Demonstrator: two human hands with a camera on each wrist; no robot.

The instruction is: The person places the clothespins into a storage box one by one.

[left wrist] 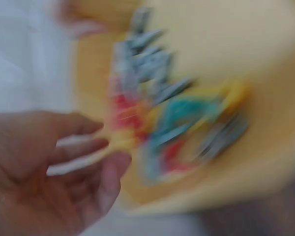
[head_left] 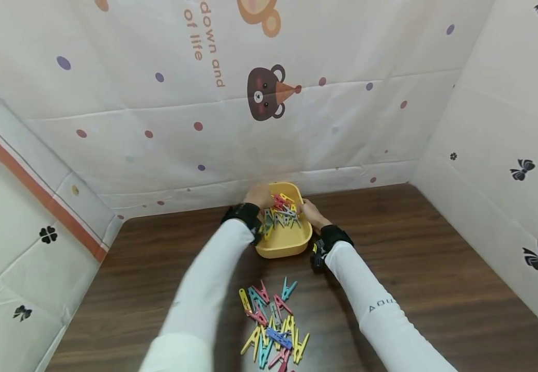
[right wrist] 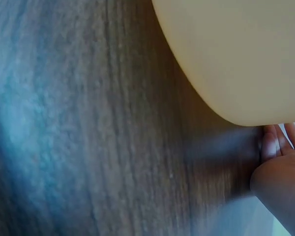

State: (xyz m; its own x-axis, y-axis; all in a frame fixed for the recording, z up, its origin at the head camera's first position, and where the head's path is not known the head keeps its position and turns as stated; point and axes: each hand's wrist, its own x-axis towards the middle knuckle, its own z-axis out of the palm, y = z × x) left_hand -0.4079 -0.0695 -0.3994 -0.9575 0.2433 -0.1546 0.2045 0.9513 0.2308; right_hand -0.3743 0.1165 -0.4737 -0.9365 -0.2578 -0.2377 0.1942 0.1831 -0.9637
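In the head view, the yellow tub point(head_left: 288, 242) is set at the far middle of the table point(head_left: 413, 248), close to the patterned sheet point(head_left: 232, 150). Its right rim is held by the right hand point(head_left: 314, 214), while the left hand point(head_left: 258, 196), blurred, is placed at the far left rim. Clothespins point(head_left: 287, 217) are heaped in the tub's far part, and a loose pile point(head_left: 279, 338) is spread on the table nearer the body. If the right hold were loosened, the tub could probably be dragged or tipped by a knock from the left, and clothespins could be spilled.

In the left wrist view, a yellow clothespin point(left wrist: 122, 142) appears to be pinched between the thumb and fingertips of the left hand, though fine detail is lost to blur. Other clothespins are crowded beside it, so a tangled one could be pulled along and dropped outside the rim.

In the right wrist view, the right fingers are partly hidden behind the tub, so how firmly it is gripped cannot be told. Were it held only lightly, the tub could be swivelled on the wood.
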